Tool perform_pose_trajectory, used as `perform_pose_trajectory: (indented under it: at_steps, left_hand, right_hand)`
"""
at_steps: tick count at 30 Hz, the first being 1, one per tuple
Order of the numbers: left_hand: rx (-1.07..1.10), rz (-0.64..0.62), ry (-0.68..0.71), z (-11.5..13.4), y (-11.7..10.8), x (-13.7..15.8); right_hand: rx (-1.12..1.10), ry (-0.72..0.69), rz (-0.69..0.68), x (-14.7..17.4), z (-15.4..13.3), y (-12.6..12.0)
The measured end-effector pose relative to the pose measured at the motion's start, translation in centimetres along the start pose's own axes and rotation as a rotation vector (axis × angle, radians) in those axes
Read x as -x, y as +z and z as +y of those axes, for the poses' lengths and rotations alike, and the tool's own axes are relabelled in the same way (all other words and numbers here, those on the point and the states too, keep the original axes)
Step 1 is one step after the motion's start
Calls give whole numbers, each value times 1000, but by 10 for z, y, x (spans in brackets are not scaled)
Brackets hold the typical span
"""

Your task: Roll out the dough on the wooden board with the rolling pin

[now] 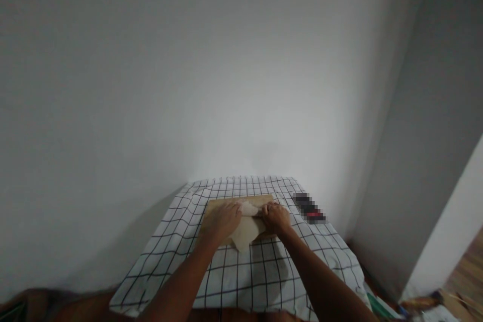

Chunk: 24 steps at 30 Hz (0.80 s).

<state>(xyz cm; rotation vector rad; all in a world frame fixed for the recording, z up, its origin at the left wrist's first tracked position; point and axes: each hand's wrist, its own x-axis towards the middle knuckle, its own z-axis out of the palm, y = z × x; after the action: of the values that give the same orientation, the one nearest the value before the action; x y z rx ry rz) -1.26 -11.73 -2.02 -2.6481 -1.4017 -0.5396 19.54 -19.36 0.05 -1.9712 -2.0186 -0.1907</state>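
A pale, thin sheet of dough (pixel 243 236) lies on a wooden board (pixel 260 198), its pointed near end hanging over the board's front edge. The far part of the sheet is wrapped around what looks like a rolling pin (pixel 260 212), of which only a short bit shows beside my right hand. My left hand (pixel 227 217) is closed at the left end of the roll, its fingertips mostly hidden. At the opposite end, my right hand (pixel 276 216) has its fingers curled around the pin.
A white cloth with a dark grid (pixel 230 282) covers the table. At the right edge lies a dark, pixelated object with some red (pixel 309 209). A plain wall rises behind the table. Assorted items (pixel 422 304) sit on the floor at lower right.
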Motion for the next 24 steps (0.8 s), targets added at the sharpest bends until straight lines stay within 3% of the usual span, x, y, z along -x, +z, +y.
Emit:
perform_pose_trajectory:
  at_steps: [4,10,14,17,24]
  left_hand:
    - [32,-39,-28,5,-9,16]
    - [139,1,-24,17,-31,50]
    - [216,12,-57,18,-37,67]
    - [291,7,-11,10,-35,76]
    - [397,57,39,-26,-26,108]
  right_hand:
    - [-52,-17,59,11,1,2]
    - [-166,13,122,23,3,14]
    - [-247,-85,166,35,9,23]
    - [-280,-147,221,47,13,28]
    - [-279,-73,271,49,21,42]
